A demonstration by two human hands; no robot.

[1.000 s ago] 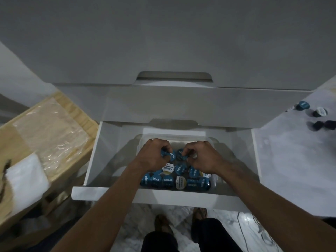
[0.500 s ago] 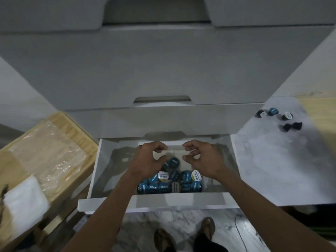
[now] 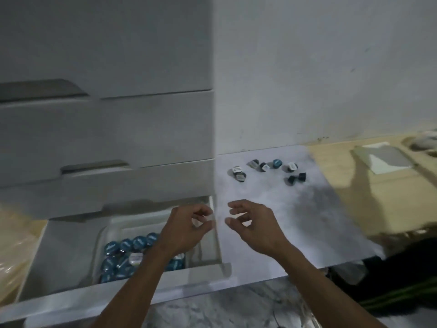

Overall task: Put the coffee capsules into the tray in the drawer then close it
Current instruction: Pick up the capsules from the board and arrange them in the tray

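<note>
The white drawer (image 3: 71, 292) stands pulled out at the lower left. Inside it a clear tray (image 3: 104, 233) holds several blue-lidded coffee capsules (image 3: 132, 243). My left hand (image 3: 186, 229) hovers over the drawer's right end with curled fingers and nothing in it. My right hand (image 3: 253, 227) hangs empty above the white sheet (image 3: 295, 209) to the right of the drawer, fingers apart. Several loose capsules (image 3: 264, 166) lie on that sheet farther back, well beyond both hands.
Two shut drawers (image 3: 106, 143) sit above the open one. A pale wooden board (image 3: 378, 185) with a flat grey card (image 3: 383, 157) lies right of the sheet. A wrapped wooden board (image 3: 11, 252) sits at the left edge. Marble floor (image 3: 236, 304) shows below.
Both hands let go of the capsules in the tray, rose and moved right. The view swung right, so the loose capsules on the sheet are now nearer the middle.
</note>
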